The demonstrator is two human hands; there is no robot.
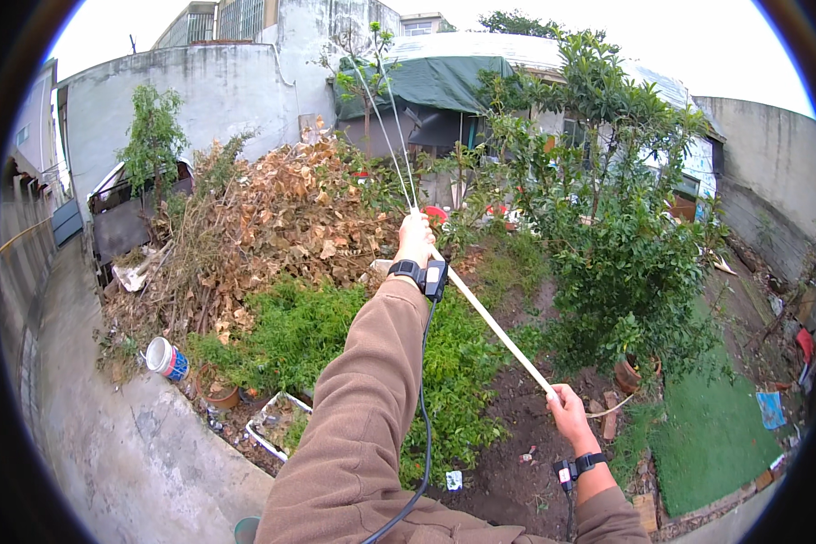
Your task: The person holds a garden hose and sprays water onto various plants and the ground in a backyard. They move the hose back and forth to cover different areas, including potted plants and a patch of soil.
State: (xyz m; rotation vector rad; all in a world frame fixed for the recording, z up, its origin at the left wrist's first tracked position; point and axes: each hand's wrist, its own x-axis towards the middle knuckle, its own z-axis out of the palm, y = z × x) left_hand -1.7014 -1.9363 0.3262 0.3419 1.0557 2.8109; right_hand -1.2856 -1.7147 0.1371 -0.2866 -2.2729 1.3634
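Observation:
My left hand (414,238) is stretched out ahead at the end of a raised arm, its fingers closed around a long pale pole (494,322). From that hand, two thin whitish strands (396,140) spread upward in a narrow V toward a small leafy tree (368,89). I cannot tell whether they are rods or cords, or how they join the pole. Lower and to the right, my right hand (568,414) grips the pole's near part. A thin pale cord (615,410) curves away beside it. Both wrists wear black straps with small devices.
Brown dry leaves (290,195) are heaped at left, behind low green plants (322,331). A bushy tree (607,245) stands right, near green matting (712,426). A white bucket (165,357) and a white-rimmed box (267,435) edge the concrete path (145,444). A black cable (423,408) hangs along my left arm.

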